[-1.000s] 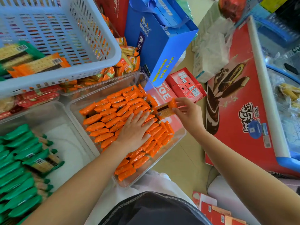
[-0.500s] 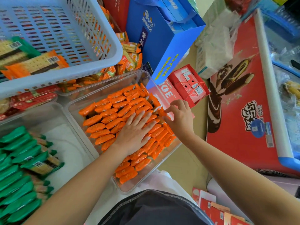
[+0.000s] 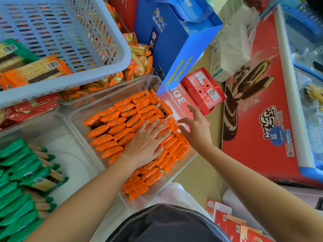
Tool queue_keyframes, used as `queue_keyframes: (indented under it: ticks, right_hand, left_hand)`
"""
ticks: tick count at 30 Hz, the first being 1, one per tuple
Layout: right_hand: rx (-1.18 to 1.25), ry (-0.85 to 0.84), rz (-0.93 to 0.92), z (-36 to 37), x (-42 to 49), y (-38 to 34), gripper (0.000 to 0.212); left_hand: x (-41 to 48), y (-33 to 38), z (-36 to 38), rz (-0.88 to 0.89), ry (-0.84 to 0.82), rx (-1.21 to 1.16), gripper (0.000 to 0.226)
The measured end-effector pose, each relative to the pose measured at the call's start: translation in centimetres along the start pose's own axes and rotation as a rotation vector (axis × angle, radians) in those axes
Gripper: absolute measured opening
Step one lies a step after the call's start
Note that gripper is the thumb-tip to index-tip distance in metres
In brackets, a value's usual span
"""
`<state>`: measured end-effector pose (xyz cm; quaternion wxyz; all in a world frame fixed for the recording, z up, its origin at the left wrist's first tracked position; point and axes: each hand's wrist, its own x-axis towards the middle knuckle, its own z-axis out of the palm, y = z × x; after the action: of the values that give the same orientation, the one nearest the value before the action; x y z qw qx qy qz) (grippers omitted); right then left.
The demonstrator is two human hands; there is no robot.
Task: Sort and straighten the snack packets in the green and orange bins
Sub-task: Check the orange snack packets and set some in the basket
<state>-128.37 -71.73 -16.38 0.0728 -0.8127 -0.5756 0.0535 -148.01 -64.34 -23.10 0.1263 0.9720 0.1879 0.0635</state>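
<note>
One second ago the right hand (image 3: pixel 195 130) pinched one orange packet above the right rim of the clear bin (image 3: pixel 76 119); half a second ago it was low at the packets by that rim. Now its grip is apart: the fingers are spread, hold nothing, and hover over the bin's right edge. The left hand (image 3: pixel 146 145) has not moved; it lies flat with straight fingers on the orange packets (image 3: pixel 111 126) in the middle of the bin, fingertips toward the upper right, so its grip is apart as well. The orange packets fill this bin in close rows. Most lie flat, with the long axis from lower left to upper right in the picture, along the line of the left fingers. The row along the right wall is more tilted and stands partly on edge. The green packets (image 3: pixel 17 172) are in the next clear bin (image 3: pixel 70 163) on the left, stacked along its left side, long axis also lower left to upper right. A pale blue basket (image 3: pixel 108 41) hangs over both bins.
</note>
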Motion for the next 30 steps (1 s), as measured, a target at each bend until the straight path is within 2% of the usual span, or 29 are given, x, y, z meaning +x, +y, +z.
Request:
queue_keyframes:
  ticks: [4, 14, 19, 23, 27, 30]
  right_hand:
    - [-0.103, -0.063, 0.032, 0.3, -0.1, 0.0, 0.022]
    - [-0.086, -0.070, 0.103, 1.1, 0.4, -0.5, 0.007]
    - [0.053, 0.164, 0.038, 0.2, 0.5, -0.6, 0.006]
    - [0.227, 0.266, 0.098, -1.0, 0.2, -0.5, 0.008]
    - [0.384, 0.266, 0.117, -2.1, -0.2, -0.2, 0.007]
    - [0.421, 0.115, 0.137, -2.3, -0.2, -0.1, 0.004]
  left_hand:
    - [0.8, 0.2, 0.1, 0.028, -0.024, -0.003, 0.063]
    - [1.7, -0.2, 0.2, 0.049, -0.066, 0.018, 0.072]
    - [1.7, -0.4, 0.3, 0.051, -0.070, 0.013, 0.069]
    - [1.7, -0.2, 0.0, 0.054, -0.088, 0.011, 0.069]
    - [1.7, 0.0, -0.5, 0.037, -0.104, -0.016, 0.071]
    - [1.9, 0.3, -0.8, 0.021, -0.125, -0.044, 0.068]
